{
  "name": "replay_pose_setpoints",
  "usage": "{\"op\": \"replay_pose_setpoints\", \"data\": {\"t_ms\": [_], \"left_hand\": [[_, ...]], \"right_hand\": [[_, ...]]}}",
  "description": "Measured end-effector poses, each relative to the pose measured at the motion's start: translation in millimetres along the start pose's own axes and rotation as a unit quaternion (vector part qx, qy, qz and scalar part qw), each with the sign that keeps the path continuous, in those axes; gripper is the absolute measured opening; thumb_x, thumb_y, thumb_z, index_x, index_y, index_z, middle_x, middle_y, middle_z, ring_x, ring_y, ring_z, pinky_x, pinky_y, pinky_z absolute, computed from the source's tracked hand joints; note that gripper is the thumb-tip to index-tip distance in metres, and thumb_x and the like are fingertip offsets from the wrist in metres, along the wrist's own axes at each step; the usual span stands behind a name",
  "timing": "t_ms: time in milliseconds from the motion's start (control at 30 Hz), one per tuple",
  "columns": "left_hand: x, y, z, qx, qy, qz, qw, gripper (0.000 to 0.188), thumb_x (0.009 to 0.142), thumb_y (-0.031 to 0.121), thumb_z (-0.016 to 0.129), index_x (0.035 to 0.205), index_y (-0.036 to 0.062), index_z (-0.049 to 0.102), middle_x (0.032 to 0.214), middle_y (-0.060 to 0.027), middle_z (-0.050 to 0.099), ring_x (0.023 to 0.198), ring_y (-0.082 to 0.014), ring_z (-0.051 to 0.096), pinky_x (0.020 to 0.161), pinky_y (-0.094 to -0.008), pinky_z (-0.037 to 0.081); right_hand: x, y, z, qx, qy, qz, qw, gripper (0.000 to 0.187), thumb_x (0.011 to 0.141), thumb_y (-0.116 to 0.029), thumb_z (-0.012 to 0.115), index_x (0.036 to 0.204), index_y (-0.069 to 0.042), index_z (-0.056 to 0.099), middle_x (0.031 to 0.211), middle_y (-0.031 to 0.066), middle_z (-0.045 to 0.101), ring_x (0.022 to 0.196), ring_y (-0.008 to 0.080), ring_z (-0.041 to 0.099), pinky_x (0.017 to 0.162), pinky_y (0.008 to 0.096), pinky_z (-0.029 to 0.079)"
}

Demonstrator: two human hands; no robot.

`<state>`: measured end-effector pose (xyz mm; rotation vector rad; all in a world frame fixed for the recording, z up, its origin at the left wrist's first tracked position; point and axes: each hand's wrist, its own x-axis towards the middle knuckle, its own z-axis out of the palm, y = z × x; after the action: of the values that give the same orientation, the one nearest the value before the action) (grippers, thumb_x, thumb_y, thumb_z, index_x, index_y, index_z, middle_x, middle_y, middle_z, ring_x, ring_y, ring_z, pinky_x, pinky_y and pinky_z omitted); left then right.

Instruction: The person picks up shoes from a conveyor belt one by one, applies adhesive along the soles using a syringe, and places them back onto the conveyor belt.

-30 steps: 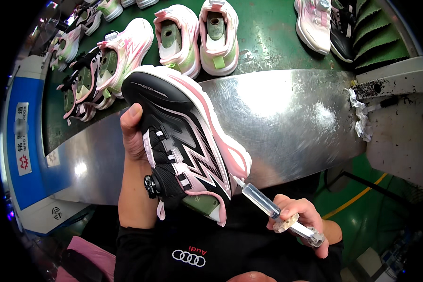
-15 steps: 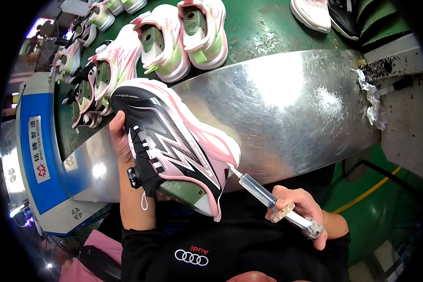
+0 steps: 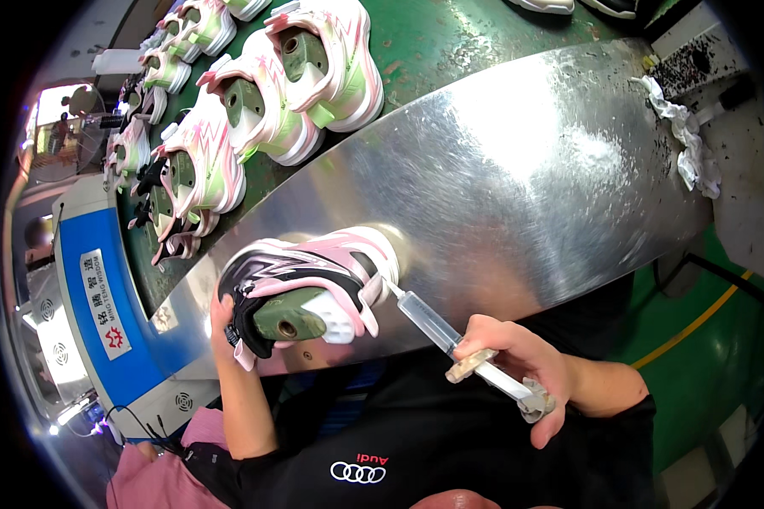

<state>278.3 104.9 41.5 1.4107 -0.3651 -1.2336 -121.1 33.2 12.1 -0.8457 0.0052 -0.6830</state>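
A black and pink shoe [image 3: 327, 276] with a padded collar, filled by a smooth green block [image 3: 290, 317], tilts at the near left of the scratched, shiny metal desk [image 3: 484, 229]. The left fingers [image 3: 223, 311] grip its left end; mostly hidden, their spread cannot be told. The right fingers [image 3: 492, 332] curl closed around a clear plastic syringe [image 3: 427, 321] with crusty lumps, its thin tip at the heel.
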Motion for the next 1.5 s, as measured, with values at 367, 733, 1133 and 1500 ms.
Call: {"op": "replay_pose_setpoints", "data": {"t_ms": [367,733,1133,1500], "left_hand": [[-73,-16,-11,0.01,-0.046,-0.043,0.998,0.051,0.084,0.017,0.059,0.131,0.0033,0.043,0.131,-0.0132,0.049,0.12,-0.0275,0.048,0.105,-0.0418,0.036],[-103,-31,15,-0.124,-0.061,-0.115,0.984,0.065,0.077,0.001,0.062,0.134,-0.0059,0.031,0.132,-0.0194,0.045,0.119,-0.0288,0.049,0.102,-0.0392,0.04],[-120,-50,45,-0.157,-0.12,-0.134,0.971,0.083,0.07,0.006,0.072,0.139,-0.0029,0.025,0.134,-0.0201,0.043,0.122,-0.032,0.047,0.103,-0.0448,0.038],[-119,-74,69,-0.253,-0.228,-0.229,0.912,0.078,0.073,-0.006,0.06,0.14,-0.0001,0.021,0.13,-0.0189,0.047,0.118,-0.032,0.05,0.1,-0.0479,0.039]], "right_hand": [[13,-2,7,-0.14,-0.016,0.01,0.99,0.098,0.061,-0.048,0.08,0.134,-0.001,0.035,0.116,0.0109,0.047,0.098,0.0209,0.046,0.079,0.0305,0.042],[12,3,22,-0.191,0.01,0.017,0.981,0.096,0.06,-0.051,0.079,0.131,-0.001,0.038,0.116,0.0123,0.051,0.095,0.0245,0.048,0.082,0.0338,0.04],[16,-3,40,-0.212,0.012,-0.005,0.977,0.096,0.057,-0.048,0.081,0.129,0.0,0.04,0.115,0.0117,0.053,0.093,0.0243,0.049,0.083,0.0336,0.039],[10,-31,74,-0.139,0.07,0.089,0.984,0.087,0.059,-0.048,0.08,0.123,0.0,0.046,0.109,0.0117,0.055,0.086,0.0242,0.051,0.076,0.0324,0.04]]}}
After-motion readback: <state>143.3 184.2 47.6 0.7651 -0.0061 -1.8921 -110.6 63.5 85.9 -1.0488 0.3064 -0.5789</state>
